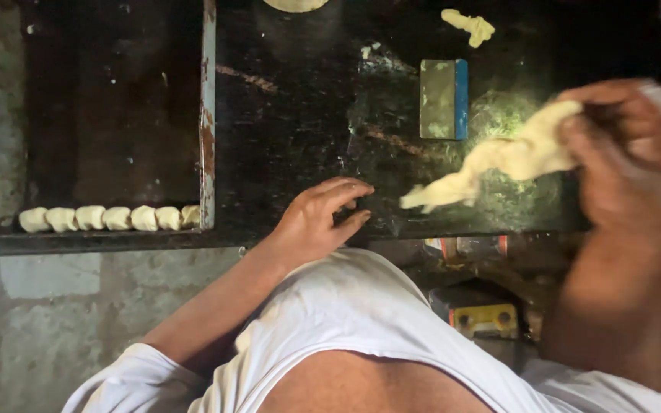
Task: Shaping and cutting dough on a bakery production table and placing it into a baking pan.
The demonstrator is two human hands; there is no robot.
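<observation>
Big dark worktop [300,115] fills most of the view; everything below placed rel. to the rusty metal tray [206,115] w/ blue-grey rims, sunk at the worktop's left part.

Inside tray, along its near edge: row of small pale dough pieces [105,219], side by side, touching, running up to the tray's right rim. Rest of tray floor dark, stained.

Person's white shirt [353,313] sits below & right of the tray, at the near edge of the worktop.

Right hand [629,153], far right of tray & blurred, is raised above the worktop and grips the thick end of a long twisted dough strip [514,157]; fingers curled tight round the dough. Strip hangs slanting down-left toward the tray side, thin tip just above or on the worktop, can't tell which.

Left hand [323,218] just right of tray's near right corner, resting on the worktop edge, fingers loosely spread & slightly bent, holding nothing; apart from the strip tip.

Flat rectangular scraper [444,99], greenish w/ blue edge, lies right of tray, betw. tray & the strip.

Small dough scrap [470,26] further right & beyond scraper. Round dough edge [296,4] at top border, right of tray
</observation>
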